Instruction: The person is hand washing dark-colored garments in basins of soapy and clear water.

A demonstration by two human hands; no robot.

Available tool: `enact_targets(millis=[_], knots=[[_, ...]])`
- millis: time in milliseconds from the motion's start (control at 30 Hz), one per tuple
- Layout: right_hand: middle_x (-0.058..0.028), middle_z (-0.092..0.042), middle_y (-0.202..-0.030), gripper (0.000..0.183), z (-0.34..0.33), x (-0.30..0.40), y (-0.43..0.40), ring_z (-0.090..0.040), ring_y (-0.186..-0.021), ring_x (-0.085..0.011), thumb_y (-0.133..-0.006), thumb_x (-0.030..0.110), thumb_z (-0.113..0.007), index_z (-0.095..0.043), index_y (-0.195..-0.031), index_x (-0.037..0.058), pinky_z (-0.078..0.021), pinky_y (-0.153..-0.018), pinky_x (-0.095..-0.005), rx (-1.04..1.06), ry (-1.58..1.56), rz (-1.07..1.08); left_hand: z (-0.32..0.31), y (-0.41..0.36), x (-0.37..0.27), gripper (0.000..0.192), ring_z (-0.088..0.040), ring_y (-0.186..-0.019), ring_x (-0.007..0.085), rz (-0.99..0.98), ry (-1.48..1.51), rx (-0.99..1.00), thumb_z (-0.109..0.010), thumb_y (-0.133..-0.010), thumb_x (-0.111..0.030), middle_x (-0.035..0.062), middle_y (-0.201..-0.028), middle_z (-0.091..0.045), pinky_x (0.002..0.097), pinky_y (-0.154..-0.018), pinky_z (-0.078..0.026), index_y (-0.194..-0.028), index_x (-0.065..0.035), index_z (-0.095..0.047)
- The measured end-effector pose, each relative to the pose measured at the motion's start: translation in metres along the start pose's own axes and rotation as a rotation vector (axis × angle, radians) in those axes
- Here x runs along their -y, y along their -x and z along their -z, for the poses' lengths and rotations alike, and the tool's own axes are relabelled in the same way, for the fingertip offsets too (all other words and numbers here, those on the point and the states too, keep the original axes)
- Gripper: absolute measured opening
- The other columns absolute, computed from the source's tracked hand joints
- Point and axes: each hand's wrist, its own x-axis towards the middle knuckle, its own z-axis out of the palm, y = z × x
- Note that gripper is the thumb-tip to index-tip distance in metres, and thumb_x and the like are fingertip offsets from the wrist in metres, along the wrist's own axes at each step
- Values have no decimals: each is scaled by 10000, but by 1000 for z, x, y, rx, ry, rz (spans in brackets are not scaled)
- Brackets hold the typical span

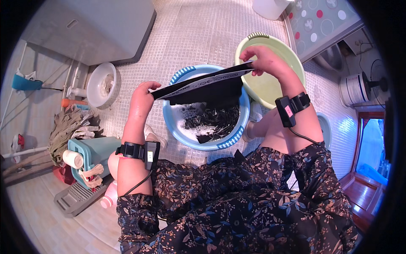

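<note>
A black fabric piece point(206, 88) with a pale printed band along its upper edge is stretched between my hands. My left hand point(144, 92) pinches its left corner and my right hand point(260, 62) pinches the right corner, higher up. The lower part of the fabric hangs into a blue plastic basin point(206, 146). White suds point(185, 127) and dark wet cloth point(223, 119) lie in the water there. Behind my right hand stands a pale green basin point(293, 55) of water, close against the blue one. Whether the held fabric joins the cloth in the water cannot be told.
A white bowl point(89, 84) stands at the left on the tiled floor point(190, 38). Nearer are a teal bin point(104, 149), a grey slatted plastic item point(74, 197) and a pink bottle point(108, 197). A white bucket point(269, 9) is at the back, a lidded tub point(353, 89) at the right.
</note>
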Motion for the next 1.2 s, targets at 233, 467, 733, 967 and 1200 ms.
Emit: enact_targets(millis=[233, 467, 733, 967, 1200], knots=[[-9, -585, -744, 260, -8, -4, 3, -550, -556, -79, -785, -51, -568, -604, -1018, 61, -453, -491, -220, 335, 85, 33, 4, 12, -16, 365, -566, -802, 127, 85, 90, 419, -478, -730, 141, 56, -892, -637, 255, -723, -459, -1011, -16, -652], [8, -568, -730, 220, -5, -2, 6, -532, -577, -78, -799, -24, -576, -618, -995, 67, -438, -515, -211, 429, 28, 69, 11, 22, -14, 317, -573, -848, 108, 133, 252, 588, -547, -815, 54, 23, -935, -638, 264, -786, -468, -1110, -29, -627], [10, -595, -781, 136, 3, -16, 0, -558, -632, -80, -837, 125, -630, -659, -929, 29, -465, -567, -227, 533, 24, -1, 33, 23, -18, 269, -567, -846, 99, 147, 270, 748, -596, -896, -214, 11, -893, -641, 257, -779, -462, -1046, 4, -640], [-10, -627, -848, 355, -5, -10, 7, -582, -747, -131, -732, 270, -762, -655, -1011, 79, -453, -693, -257, 439, 169, 339, 40, 25, -17, 283, -557, -780, 82, 119, 308, 716, -628, -881, -278, -10, -820, -629, 250, -739, -462, -966, -11, -663], [-6, -612, -844, 312, -5, -3, 6, -568, -795, -119, -746, 190, -743, -640, -994, 31, -451, -728, -285, 389, 61, 211, 35, 26, -26, 416, -552, -827, 96, 141, 417, 840, -710, -803, -327, 9, -874, -626, 263, -766, -453, -1031, 12, -628]])
